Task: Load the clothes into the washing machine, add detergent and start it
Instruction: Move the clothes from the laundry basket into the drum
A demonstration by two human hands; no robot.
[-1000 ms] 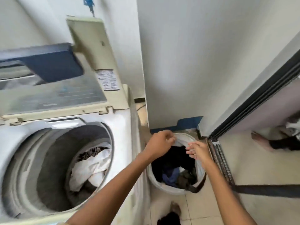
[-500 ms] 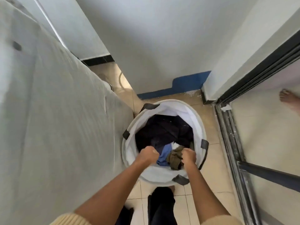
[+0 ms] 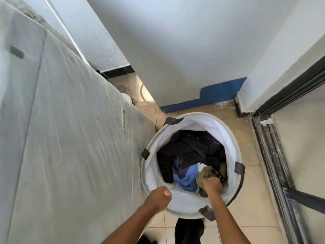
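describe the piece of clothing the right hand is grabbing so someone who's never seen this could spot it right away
Find the round white laundry basket on the tiled floor beside the washing machine. At its near right edge, the right hand is closed on an olive-green garment. It is the only khaki piece, lying right of the light blue cloth and in front of the black clothes.

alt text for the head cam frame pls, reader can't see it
Seen from above, a person's right hand grips an olive garment inside a white laundry basket of mostly dark clothes, while the left hand pinches the basket's near rim. The basket stands on a tiled floor beside the washing machine's white side.
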